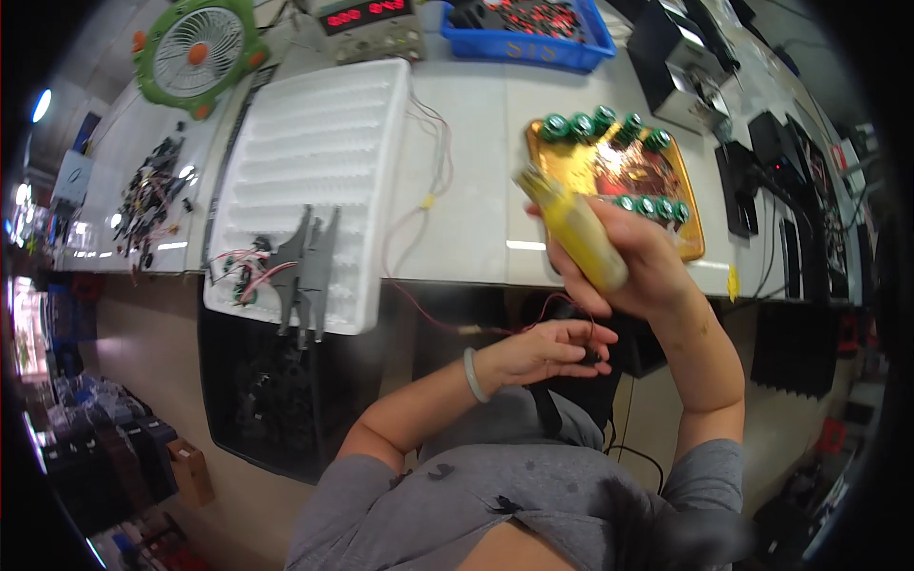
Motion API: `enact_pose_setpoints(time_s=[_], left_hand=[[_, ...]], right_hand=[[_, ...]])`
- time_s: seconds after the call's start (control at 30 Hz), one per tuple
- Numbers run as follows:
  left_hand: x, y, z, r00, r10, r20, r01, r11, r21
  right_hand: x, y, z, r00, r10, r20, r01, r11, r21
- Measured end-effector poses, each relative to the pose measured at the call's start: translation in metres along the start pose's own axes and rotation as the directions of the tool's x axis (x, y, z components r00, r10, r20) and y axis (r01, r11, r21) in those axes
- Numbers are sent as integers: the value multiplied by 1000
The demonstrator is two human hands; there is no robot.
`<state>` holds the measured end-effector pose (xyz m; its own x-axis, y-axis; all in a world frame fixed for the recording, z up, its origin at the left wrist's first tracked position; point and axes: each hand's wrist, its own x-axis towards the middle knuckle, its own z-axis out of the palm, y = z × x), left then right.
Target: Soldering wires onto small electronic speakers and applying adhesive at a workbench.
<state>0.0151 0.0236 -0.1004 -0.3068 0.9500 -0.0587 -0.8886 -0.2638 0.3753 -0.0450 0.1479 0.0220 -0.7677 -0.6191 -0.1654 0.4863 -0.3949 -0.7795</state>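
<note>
My right hand (633, 257) is wrapped round a yellow cylindrical tool (588, 243) with a narrower, metallic-looking end that points up and to the left; its exact kind is unclear. It is held above the front edge of the white table. Lower and nearer my body, my left hand (552, 350) has its fingers curled about a small dark part (592, 357), mostly hidden by them. A thin red wire (419, 303) runs from the table down towards this hand. Just beyond the right hand lies a gold tray (690, 233) with several green cylindrical parts (583, 125) on it.
To the left, a white foam tray (314, 124) carries grey plastic pieces (307, 271) and small wired parts. At the back stand a green fan (198, 54), a power supply with red digits (369, 29) and a blue bin (528, 48). Dark equipment (678, 71) occupies the right.
</note>
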Motion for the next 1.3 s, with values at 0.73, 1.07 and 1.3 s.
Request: enact_pose_setpoints(time_s=[0.73, 1.07, 1.3], left_hand=[[24, 21, 31, 979, 89, -183, -118, 980, -158], [34, -2, 20, 922, 353, -163, -376, 915, -146], [38, -4, 12, 909, 397, -127, -408, 910, -77]], right_hand=[[-171, 54, -48, 942, 329, -70, -327, 944, 43], [-140, 86, -20, 789, -458, -409, -138, 517, -845], [-144, 81, -36, 918, 134, -374, -86, 986, 144]])
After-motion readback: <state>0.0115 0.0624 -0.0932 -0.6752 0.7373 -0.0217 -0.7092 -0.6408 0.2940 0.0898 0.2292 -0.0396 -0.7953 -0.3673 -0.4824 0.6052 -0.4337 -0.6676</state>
